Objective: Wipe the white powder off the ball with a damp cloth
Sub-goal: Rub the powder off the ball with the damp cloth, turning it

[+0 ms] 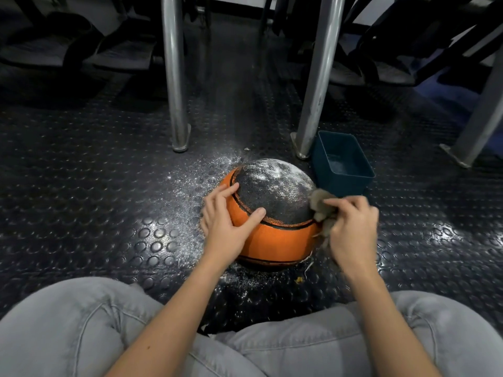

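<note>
Ball (275, 235) sits on the studded floor (95, 186) right in front of the seated person, btwn the knees and two metal legs (174, 77). It's orange w/ a black panel turned up. L hand (226, 221) is spread wide over the ball's left flank, fingers fairly straight and thumb laid across the seam, pressing on it, not gripping; reads as bracing. R hand (351, 227) has its fingers curled round a bunched grey-brown cloth (321, 206), which touches the ball's right edge about where panel meets orange. White powder (275, 170) is thickest on the far, upper part of the black panel, thinner toward the near rim, w/ more scattered on the floor to the left and in front. So the dirty patch lies up and to the left of the cloth, away from the body: R hand is the nearer one, and the stroke prob needs to run from the right edge inward across the top while the L hand stops the ball rolling. Ball's round, so no long axis to line up. Blue tub (340, 183) stands just behind the R hand, close to the ball; contents unclear.
</note>
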